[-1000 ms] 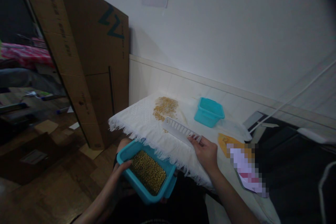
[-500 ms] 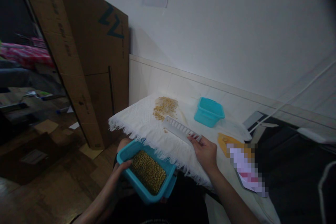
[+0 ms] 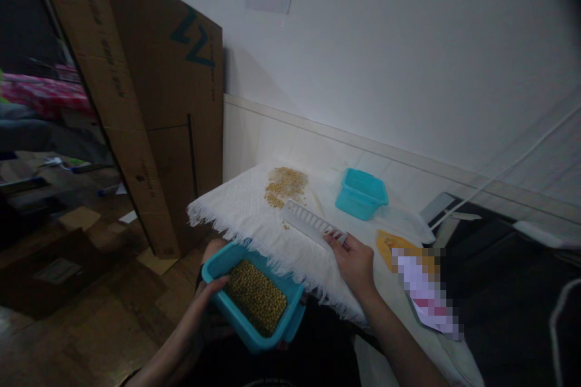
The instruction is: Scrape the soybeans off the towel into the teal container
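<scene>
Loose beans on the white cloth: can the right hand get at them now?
Probably yes: the right hand holds a slotted piece whose far end is near the loose beans, with nothing seen standing between.

My feed shows a table [image 3: 402, 308] under a white cloth [image 3: 236, 208], its fringe [image 3: 247, 240] hanging past the near edge. On the cloth I see a loose patch of pale beans [image 3: 287, 184] and a few strays nearer the fringe. To the right, 1 teal tub [image 3: 361, 199] stands near the back. Closer in lies 1 yellow packet [image 3: 385, 249], a partly pixelated lilac item [image 3: 417, 284] overlapping it. I cannot tell whether the white slatted tray [image 3: 306, 225] touches the cloth.
</scene>
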The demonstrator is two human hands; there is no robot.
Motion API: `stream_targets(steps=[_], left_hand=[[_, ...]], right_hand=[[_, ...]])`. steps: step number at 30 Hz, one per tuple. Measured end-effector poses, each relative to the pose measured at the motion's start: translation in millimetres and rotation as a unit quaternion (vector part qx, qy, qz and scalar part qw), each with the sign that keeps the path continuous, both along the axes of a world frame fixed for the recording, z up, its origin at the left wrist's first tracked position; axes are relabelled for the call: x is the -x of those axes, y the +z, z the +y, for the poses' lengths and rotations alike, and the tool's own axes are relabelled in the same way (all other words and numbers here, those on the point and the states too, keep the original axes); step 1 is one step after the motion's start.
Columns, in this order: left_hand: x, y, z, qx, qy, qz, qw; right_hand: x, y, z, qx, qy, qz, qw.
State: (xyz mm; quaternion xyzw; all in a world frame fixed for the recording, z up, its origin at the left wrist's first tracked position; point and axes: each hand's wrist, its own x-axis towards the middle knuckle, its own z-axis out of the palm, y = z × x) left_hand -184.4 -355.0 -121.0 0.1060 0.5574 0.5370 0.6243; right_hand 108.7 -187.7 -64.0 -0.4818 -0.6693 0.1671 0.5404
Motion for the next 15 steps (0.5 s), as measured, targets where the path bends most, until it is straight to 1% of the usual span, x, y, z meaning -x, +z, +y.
stream_targets(steps=[3, 6, 10, 13, 15], left_hand=[[0.7, -2.7, 0.3, 0.003, 0.006, -0.003, 1.0], [2.0, -9.1, 0.6, -0.004, 0.007, -0.019, 1.0], [2.8, -14.3, 1.9, -0.002, 0.013, -0.018, 1.0], [2.6, -12.8, 2.6, 0.0, 0.017, -0.019, 1.0], [2.3, -11.0, 2.5, -0.004, 0.015, -0.021, 1.0]], right_hand=[[1.1, -1.3, -0.1, 0.016, 0.017, 0.007, 1.0], [1.7, -2.5, -1.7, 0.014, 0.032, 0.006, 0.999], [2.2, -3.3, -5.2, -0.019, 0.053, 0.005, 0.998], [3.0, -4.1, -6.6, -0.05, 0.07, -0.009, 0.996], [3.2, -4.6, -6.8, -0.07, 0.069, -0.022, 0.995]])
